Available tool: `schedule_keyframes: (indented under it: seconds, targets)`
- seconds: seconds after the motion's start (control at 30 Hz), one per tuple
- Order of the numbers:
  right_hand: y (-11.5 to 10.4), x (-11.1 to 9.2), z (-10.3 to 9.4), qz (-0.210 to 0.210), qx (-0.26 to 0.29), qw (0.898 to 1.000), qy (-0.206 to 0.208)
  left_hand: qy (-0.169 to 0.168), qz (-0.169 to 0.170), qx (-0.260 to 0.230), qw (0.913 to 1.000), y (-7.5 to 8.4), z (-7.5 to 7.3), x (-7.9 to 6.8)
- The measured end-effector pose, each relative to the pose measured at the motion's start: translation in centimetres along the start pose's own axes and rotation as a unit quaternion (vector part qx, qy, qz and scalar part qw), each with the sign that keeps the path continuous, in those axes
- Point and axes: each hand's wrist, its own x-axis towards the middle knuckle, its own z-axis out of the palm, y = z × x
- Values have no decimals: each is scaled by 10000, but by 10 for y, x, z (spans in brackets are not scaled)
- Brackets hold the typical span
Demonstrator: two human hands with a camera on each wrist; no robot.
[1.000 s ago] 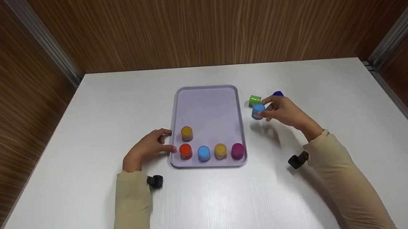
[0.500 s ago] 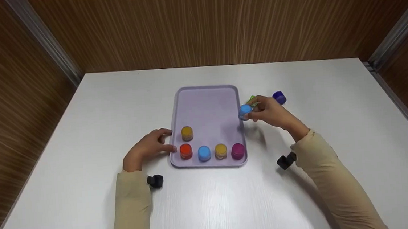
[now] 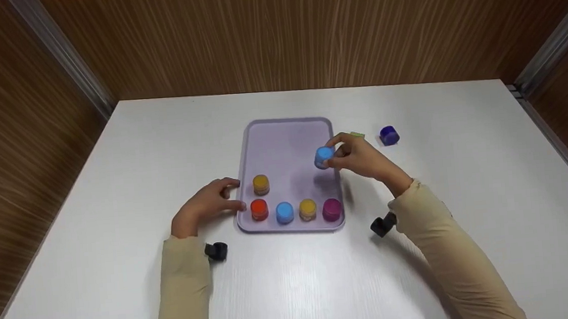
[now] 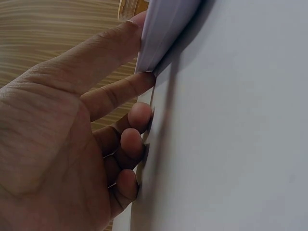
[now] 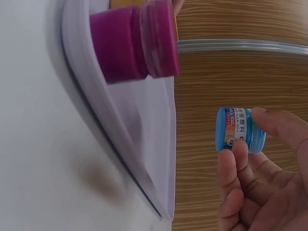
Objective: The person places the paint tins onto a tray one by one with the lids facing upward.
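My right hand [image 3: 360, 159] pinches a small blue paint jar [image 3: 324, 157] between thumb and fingers, held upright above the right side of the lilac tray [image 3: 287, 134]. Its printed label faces the right wrist camera. My left hand [image 3: 209, 204] rests at the tray's left edge, thumb and index fingertips touching the rim and the other fingers loosely bent. Along the tray's near side stand a red jar [image 3: 259, 209], another blue jar [image 3: 284, 212], a yellow jar [image 3: 307, 209] and a magenta jar [image 3: 332, 209]. Behind the red one is an ochre jar [image 3: 261, 184].
On the white table [image 3: 283, 281], right of the tray, a purple jar [image 3: 389, 135] lies tipped. A green jar [image 3: 357, 134] is mostly hidden behind my right hand. Wood-grain panels [image 3: 274, 33] rise at the back and sides.
My right hand has carried the blue paint jar leftward from beside the green jar to above the tray, uncovering the purple jar and covering most of the green one. My left hand stays put.
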Motion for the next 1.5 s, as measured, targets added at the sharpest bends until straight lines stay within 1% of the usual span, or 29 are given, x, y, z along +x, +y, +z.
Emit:
schedule_keyframes:
  seconds: [0.17, 0.4, 0.5, 0.7, 0.9, 1.03, 1.17, 1.5]
  targets:
    - [-6, 4, 8, 123, -36, 9999, -91, -25, -11, -31, 10000, 0, 0, 1]
    - [-16, 11, 19, 93, -110, 9996, -250, 11, -80, -81, 9999, 1, -1, -1]
    - [-19, 13, 25, 113, -156, 9993, -323, 10, -56, -94, 9999, 1, -1, -1]
    - [-23, 18, 38, 213, -382, 9980, -452, 9, -50, -80, 10000, 0, -1, 0]
    - [-24, 21, 51, 276, -593, 9966, -491, 21, -7, -65, 10000, 1, -2, -2]
    - [-26, 22, 59, 347, -776, 9950, -515, 26, -38, -74, 10000, 2, -1, -2]
    - [-28, 22, 64, 406, -895, 9936, -550, 24, -20, -78, 10000, 2, 0, -2]
    - [-29, 26, 72, 559, -1048, 9889, -893, -11, 78, -76, 9999, 1, -1, -1]
